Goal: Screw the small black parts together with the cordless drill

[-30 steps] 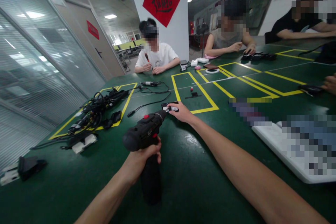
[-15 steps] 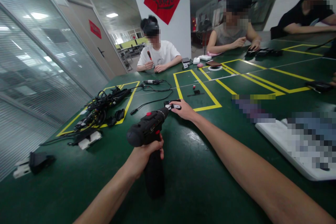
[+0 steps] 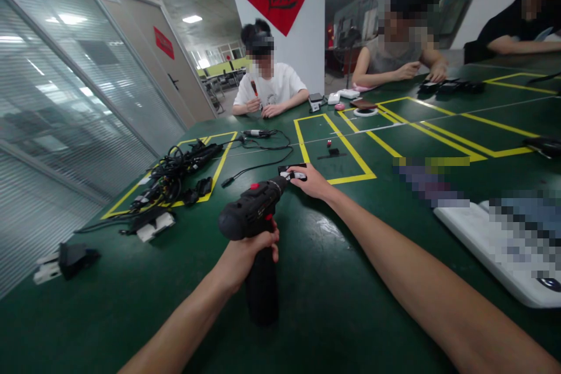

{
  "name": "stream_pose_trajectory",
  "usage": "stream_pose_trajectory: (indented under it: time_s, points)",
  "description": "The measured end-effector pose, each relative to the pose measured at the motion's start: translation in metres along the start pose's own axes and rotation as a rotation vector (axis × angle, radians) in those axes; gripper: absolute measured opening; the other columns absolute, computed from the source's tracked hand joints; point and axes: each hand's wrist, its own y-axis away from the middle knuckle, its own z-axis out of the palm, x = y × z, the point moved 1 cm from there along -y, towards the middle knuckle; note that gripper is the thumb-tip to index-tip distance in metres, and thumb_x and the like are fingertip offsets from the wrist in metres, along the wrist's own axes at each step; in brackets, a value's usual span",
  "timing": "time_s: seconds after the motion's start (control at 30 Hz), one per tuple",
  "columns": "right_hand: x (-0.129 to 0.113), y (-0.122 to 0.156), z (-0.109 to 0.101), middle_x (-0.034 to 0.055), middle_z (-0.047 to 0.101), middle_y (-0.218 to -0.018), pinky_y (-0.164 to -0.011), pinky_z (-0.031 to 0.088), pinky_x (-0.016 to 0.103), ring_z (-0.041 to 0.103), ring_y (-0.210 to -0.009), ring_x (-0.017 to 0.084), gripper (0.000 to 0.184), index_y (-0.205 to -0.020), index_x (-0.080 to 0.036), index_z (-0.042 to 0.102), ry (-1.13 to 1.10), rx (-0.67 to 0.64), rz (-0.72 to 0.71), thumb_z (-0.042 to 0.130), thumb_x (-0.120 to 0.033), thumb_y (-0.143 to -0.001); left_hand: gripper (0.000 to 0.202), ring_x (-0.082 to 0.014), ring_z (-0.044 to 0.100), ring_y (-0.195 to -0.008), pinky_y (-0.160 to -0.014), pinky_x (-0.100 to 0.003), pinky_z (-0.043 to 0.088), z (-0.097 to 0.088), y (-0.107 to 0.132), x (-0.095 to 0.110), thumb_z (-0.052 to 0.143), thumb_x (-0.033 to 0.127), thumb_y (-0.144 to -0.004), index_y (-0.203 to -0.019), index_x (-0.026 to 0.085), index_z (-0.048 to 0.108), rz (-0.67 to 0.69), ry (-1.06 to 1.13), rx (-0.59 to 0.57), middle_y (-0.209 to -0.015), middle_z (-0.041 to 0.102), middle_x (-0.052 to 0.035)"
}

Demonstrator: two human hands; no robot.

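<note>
- My left hand (image 3: pixel 249 251) is wrapped around the handle of the black drill (image 3: pixel 245 215); I can't tell whether a finger presses its red trigger (image 3: pixel 269 217).
- My right hand (image 3: pixel 312 182) has its fingers closed on a small black-and-white piece (image 3: pixel 298 175), right at the drill's front tip. I can't make out whether the bit touches it.
- The drill points away from me and slightly right, its handle downward over the green worktop (image 3: pixel 324 292).
- Left of the drill lies a tangle of black cables (image 3: pixel 175 172), with a black-and-white part (image 3: pixel 155 226) on my side of it and another (image 3: pixel 65 261) farther left.
- Beyond the drill's tip, a single cable (image 3: pixel 287 153) curves across the worktop.
- Ahead and to the right of the drill, a yellow outline (image 3: pixel 357 155) surrounds a small black part (image 3: pixel 334 152).
- Well to the drill's right sits a white object (image 3: pixel 477 251), partly blurred out.
- Across from the drill, a person in a white shirt (image 3: pixel 284 85) holds a screwdriver (image 3: pixel 255 89).
</note>
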Motion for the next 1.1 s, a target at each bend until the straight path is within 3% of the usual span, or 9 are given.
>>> stream_pose_trajectory:
  time_s: [0.23,0.53,1.1]
  points:
    - [0.0015,-0.0005,0.0014,0.0055,0.05,-0.112,-0.098,0.043,0.036,0.058,-0.102,0.022,0.033,-0.12,-0.03,0.069,-0.006,-0.002,0.01,0.067,-0.025,-0.087,0.024,-0.0115,0.055,-0.054,-0.058,-0.026,0.041,0.0001,0.0,-0.0013,0.067,0.028,-0.071,-0.089,0.014,0.059,-0.005,-0.018,0.003,-0.067,0.057,0.0008]
    - [0.0006,-0.0009,0.0007,0.0053,0.049,-0.113,-0.097,0.043,0.036,0.058,-0.104,0.022,0.033,-0.119,-0.032,0.069,-0.008,-0.009,0.017,0.067,-0.026,-0.087,0.029,-0.0111,0.055,-0.054,-0.057,-0.027,0.041,0.0015,0.0008,0.0012,0.07,0.029,-0.069,-0.091,0.014,0.06,-0.028,0.006,0.03,-0.077,0.06,-0.0014]
    - [0.0027,-0.0012,0.0032,0.0058,0.05,-0.116,-0.098,0.043,0.036,0.058,-0.106,0.021,0.035,-0.122,-0.032,0.068,-0.003,0.0,0.004,0.067,-0.03,-0.087,0.027,-0.0146,0.053,-0.055,-0.059,-0.028,0.04,-0.0005,0.0005,0.0014,0.066,0.032,-0.073,-0.092,0.016,0.057,-0.039,-0.073,0.006,-0.058,0.06,-0.0003]
